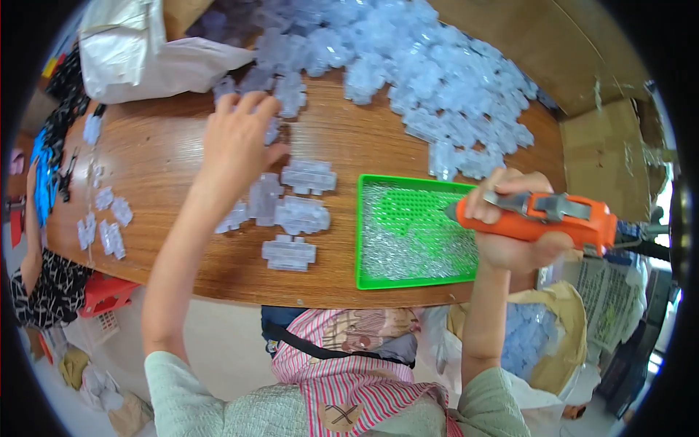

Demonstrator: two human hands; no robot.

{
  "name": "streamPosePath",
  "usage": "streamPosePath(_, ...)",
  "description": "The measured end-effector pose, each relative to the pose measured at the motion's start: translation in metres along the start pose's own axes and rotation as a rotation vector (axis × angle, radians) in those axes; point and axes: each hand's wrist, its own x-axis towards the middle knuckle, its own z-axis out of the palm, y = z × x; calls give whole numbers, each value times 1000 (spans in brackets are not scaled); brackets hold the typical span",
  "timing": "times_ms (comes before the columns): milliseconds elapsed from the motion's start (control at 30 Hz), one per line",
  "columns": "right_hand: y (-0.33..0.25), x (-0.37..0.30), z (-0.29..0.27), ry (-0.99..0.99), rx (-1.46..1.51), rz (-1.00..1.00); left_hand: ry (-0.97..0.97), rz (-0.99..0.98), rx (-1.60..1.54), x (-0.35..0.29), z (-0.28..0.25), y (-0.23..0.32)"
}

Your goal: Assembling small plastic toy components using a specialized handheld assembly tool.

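In my right hand is an orange power screwdriver with a grey lever, its dark tip pointing left over a green tray. Many small silvery screws or pins cover the tray's bottom. My left hand reaches to the upper left with its fingers spread, close over a clear plastic part that it partly hides. Just below it, several clear plastic parts lie grouped on the wooden table.
A large heap of clear plastic parts fills the table's far side, beside a white sack and cardboard. A few parts lie at the left edge, near another person's arm. An open bag of parts stands at lower right.
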Motion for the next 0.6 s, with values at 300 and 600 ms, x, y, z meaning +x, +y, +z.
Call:
streamPosePath(300, 22, -11, 2, 11, 92, 101, -41, -75, -554, 12, -3, 20)
streamPosePath(600, 27, -13, 19, 24, -22, 185, -116, 110, -1231, -1, 24, 100)
